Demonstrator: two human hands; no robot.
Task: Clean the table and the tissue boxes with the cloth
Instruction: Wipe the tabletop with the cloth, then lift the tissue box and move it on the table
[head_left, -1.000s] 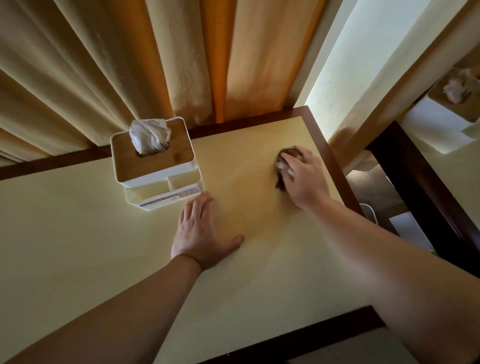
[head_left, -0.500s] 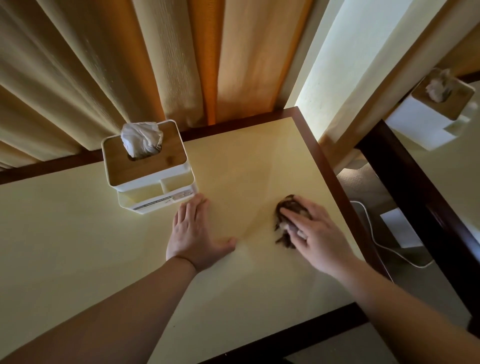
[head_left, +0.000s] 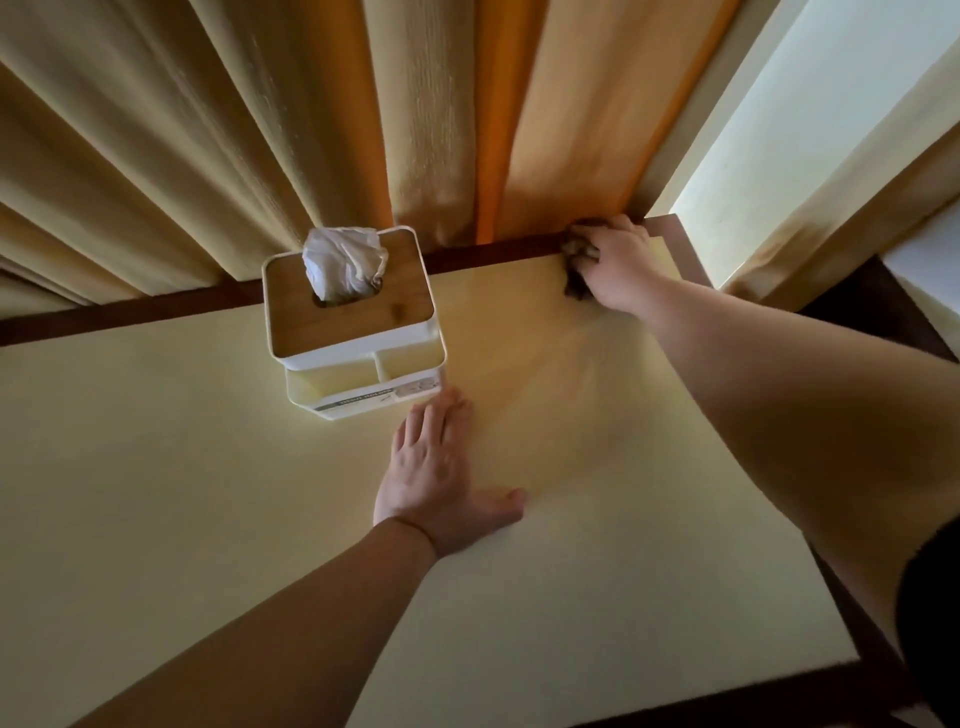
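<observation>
A pale yellow table (head_left: 597, 519) with a dark wooden rim fills the view. A white tissue box (head_left: 353, 332) with a wooden lid and a tissue sticking out stands near the back edge, with small trays at its front. My right hand (head_left: 615, 267) grips a dark crumpled cloth (head_left: 574, 260) and presses it at the table's far right corner, against the back rim. My left hand (head_left: 441, 478) lies flat on the tabletop, fingers straight, its fingertips just in front of the box's right corner.
Yellow and orange curtains (head_left: 311, 130) hang right behind the table's back edge. A pale wall (head_left: 810, 114) stands at the right. The table's right rim (head_left: 691, 249) and front rim drop off to a dark floor.
My right hand has swept the cloth from the right middle of the table up to the far right corner. The view moved closer. My left hand stayed flat in place.
</observation>
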